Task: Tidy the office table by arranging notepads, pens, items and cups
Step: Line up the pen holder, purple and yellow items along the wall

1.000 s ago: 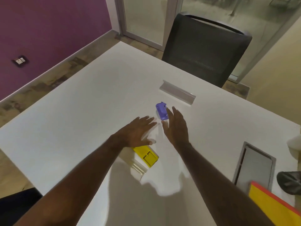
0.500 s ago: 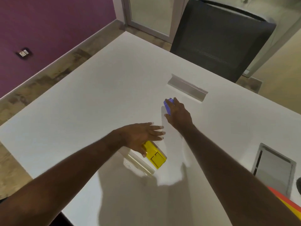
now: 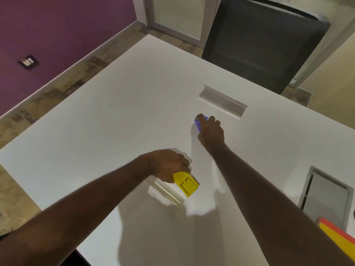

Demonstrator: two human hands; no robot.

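On the white table (image 3: 115, 121), my left hand (image 3: 169, 165) is closed over the far end of a small yellow item (image 3: 186, 183) that lies on the edge of a clear holder (image 3: 165, 192). Further out, my right hand (image 3: 211, 131) grips a small purple item (image 3: 197, 124); only its left edge shows past my fingers. Both items rest on or just above the tabletop.
A clear angled stand (image 3: 222, 100) lies beyond my right hand. A dark mesh chair (image 3: 263, 41) stands at the far edge. A metal cable hatch (image 3: 326, 196) and a yellow-and-orange notepad (image 3: 338, 237) sit at the right.
My right hand reached forward and closed on the purple item. My left hand dropped onto the yellow item and curled its fingers around it. The view shifted a little to the left.
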